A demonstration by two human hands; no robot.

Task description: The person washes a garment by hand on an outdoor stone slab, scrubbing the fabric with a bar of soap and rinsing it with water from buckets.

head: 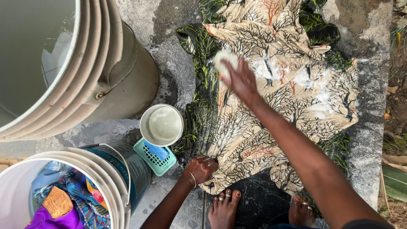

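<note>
The left hand point(202, 168), fisted, pins the spread cloth point(271, 106) flat while the right hand point(239, 78) grips soap point(224, 62) against it.

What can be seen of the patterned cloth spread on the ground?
The patterned cloth is a thin beige fabric printed with black branching trees, a few orange, and green-and-black edging. It lies spread and wrinkled on wet grey concrete, patched with white suds. The right hand rubs a pale soap bar on its upper part; the left hand presses its near edge.
</note>
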